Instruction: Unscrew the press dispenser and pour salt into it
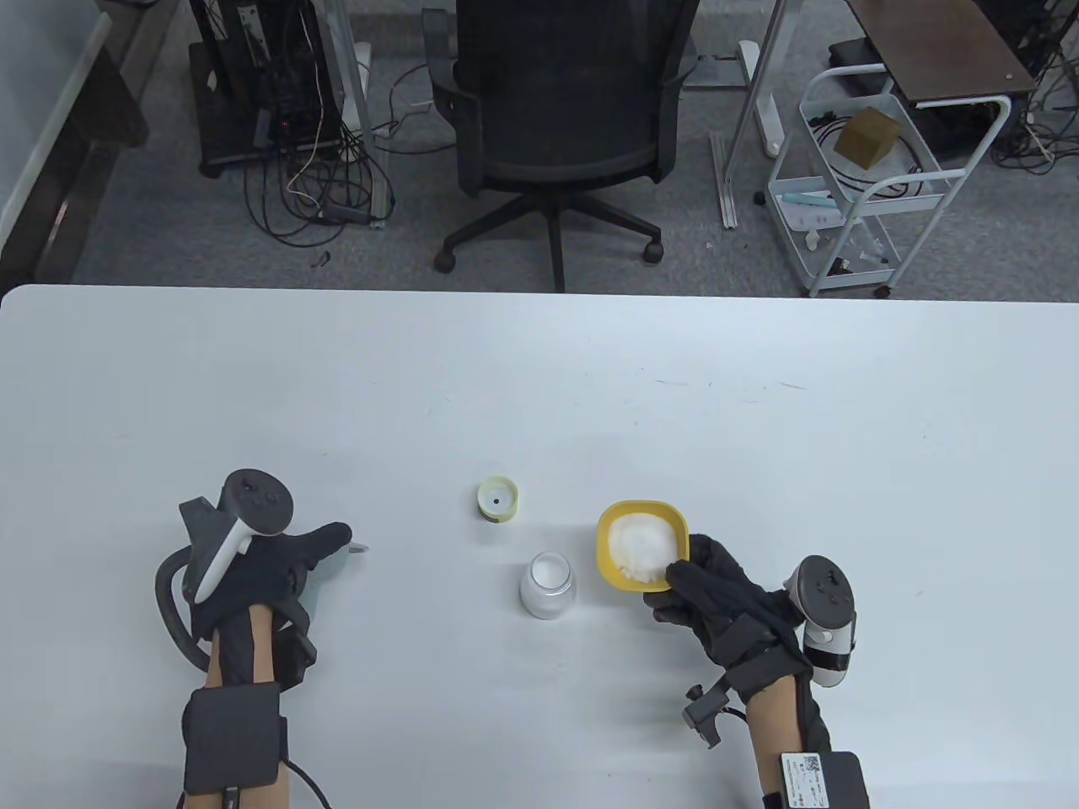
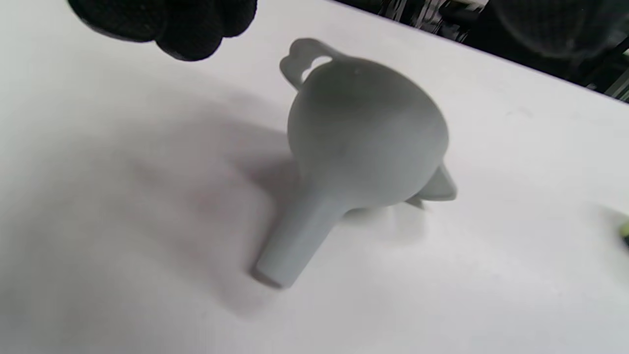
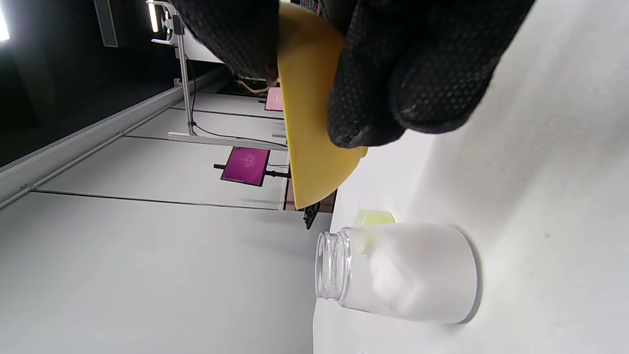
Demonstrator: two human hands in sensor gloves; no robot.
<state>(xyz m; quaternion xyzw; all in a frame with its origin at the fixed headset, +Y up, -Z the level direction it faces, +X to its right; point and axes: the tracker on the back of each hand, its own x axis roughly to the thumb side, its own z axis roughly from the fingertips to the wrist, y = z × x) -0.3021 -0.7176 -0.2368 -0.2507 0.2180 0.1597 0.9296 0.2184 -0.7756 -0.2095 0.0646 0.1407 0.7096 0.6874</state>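
The open glass dispenser jar (image 1: 548, 586) stands upright with white salt inside; it also shows in the right wrist view (image 3: 408, 273). Its yellow-green press cap (image 1: 497, 499) sits on the table behind it, apart from it, and shows in the right wrist view (image 3: 374, 217). My right hand (image 1: 679, 581) grips the near rim of a yellow bowl (image 1: 642, 543) of salt, just right of the jar. In the right wrist view the fingers (image 3: 422, 64) pinch the bowl (image 3: 309, 123), which is above the table. My left hand (image 1: 333, 539) hovers over a grey funnel (image 2: 363, 142) lying on its side, fingertips (image 2: 167, 24) apart from it.
The white table (image 1: 759, 404) spreads wide behind and to both sides. Only the funnel's edge (image 1: 358, 549) peeks out past my left fingers in the table view. An office chair (image 1: 560, 109) and a white cart (image 1: 868, 177) stand beyond the far edge.
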